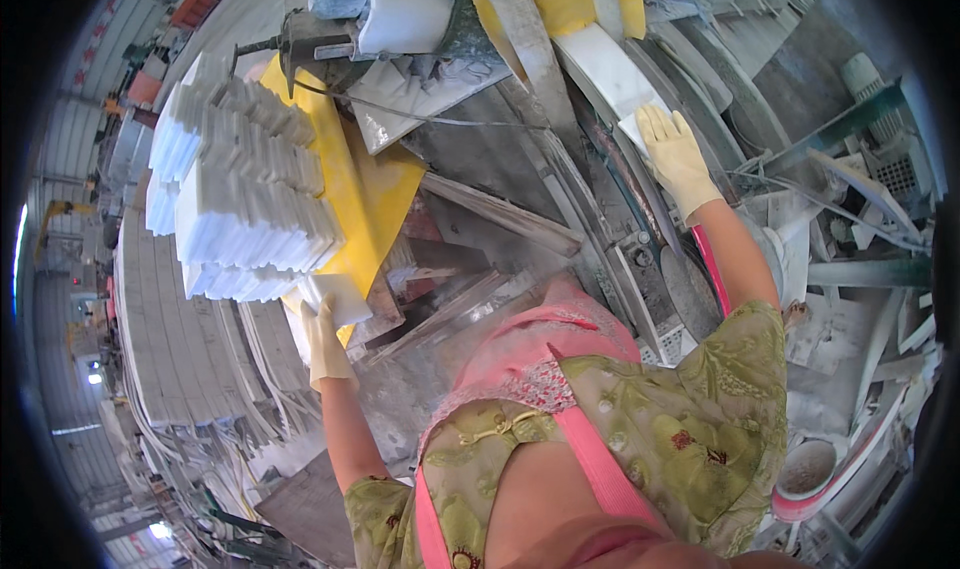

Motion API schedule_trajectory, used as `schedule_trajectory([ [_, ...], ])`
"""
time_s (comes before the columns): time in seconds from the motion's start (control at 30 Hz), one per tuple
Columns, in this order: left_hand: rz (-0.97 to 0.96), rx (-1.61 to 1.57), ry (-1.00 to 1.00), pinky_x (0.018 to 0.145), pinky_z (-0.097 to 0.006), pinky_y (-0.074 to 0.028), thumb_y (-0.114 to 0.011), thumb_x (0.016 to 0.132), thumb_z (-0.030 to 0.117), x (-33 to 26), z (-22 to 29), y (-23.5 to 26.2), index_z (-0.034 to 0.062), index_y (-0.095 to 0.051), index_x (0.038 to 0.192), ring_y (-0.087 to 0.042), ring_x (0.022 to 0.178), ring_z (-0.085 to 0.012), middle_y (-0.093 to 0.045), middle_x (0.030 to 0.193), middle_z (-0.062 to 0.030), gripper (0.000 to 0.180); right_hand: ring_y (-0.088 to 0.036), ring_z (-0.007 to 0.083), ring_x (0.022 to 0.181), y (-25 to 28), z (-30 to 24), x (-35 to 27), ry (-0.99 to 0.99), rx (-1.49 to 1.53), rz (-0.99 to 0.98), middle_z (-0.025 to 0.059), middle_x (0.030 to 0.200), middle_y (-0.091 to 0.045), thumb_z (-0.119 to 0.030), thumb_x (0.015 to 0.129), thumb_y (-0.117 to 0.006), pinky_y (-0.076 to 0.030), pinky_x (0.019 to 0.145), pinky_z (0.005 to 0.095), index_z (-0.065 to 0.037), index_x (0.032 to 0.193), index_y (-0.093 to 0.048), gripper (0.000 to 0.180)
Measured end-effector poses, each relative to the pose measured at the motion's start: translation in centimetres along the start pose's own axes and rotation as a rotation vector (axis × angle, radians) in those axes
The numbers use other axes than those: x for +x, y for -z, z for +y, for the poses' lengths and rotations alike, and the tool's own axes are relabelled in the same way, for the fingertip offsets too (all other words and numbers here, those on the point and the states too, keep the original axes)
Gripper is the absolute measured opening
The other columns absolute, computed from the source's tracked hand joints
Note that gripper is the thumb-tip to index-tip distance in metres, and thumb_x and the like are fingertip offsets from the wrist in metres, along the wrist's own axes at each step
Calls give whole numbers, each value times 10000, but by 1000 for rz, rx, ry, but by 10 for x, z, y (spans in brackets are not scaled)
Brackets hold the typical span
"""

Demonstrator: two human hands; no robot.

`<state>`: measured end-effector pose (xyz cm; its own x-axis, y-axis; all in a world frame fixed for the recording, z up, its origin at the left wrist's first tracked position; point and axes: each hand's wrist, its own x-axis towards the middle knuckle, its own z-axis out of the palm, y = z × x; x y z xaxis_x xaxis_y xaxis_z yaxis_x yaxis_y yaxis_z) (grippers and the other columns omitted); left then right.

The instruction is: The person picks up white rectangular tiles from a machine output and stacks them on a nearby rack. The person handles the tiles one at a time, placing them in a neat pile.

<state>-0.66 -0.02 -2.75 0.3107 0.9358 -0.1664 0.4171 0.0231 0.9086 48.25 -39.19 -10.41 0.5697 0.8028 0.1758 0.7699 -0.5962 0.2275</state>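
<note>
Both of my hands wear cream rubber gloves. My left hand (325, 345), low at the left, is closed on the edge of a white stone tile (340, 297). That tile is at the near end of tall, uneven stacks of thin white tiles (245, 204), which stand beside a yellow sheet (375, 224). My right hand (672, 154) lies with its fingers stretched out on the near end of a white stone strip (608, 74). The strip lies along a narrow machine bed. My palm hides part of the strip's near end.
A grey beam (530, 34) slants beside the strip. Wooden boards (500, 214) and a pale slab (415, 99) with broken pieces lie between my arms. A rusty metal bracket (290, 54) juts out near the stacks. At lower right stands a round bucket (806, 469).
</note>
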Motion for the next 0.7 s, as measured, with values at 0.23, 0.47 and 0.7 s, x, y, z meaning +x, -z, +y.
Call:
schedule_trajectory([
  [0.23,-2,-5,-12,1033,-400,-449,-664,878,222,9,-14,7,-49,-396,1446,-565,1214,-297,-568,1300,-212,685,-342,304,1477,-18,-4,31,-31,-94,32,190,1566,-389,-127,928,-494,-260,1217,470,16,1523,-330,634],
  [0.47,63,-158,-35,922,-414,-551,-734,831,186,41,-67,17,-81,-355,1460,-631,1168,-318,-589,1285,-241,781,-687,381,1027,63,-10,53,-290,270,-259,262,1184,-673,-277,922,-566,-515,944,500,-33,1403,-517,542],
  [0.7,30,50,82,1090,-439,-402,-705,840,436,47,-53,-6,-68,-393,1449,-517,1298,-393,-540,1370,-302,849,-588,170,1046,121,-156,56,-306,1605,-73,107,1104,-661,-435,961,-644,-460,930,364,23,1212,-638,521],
])
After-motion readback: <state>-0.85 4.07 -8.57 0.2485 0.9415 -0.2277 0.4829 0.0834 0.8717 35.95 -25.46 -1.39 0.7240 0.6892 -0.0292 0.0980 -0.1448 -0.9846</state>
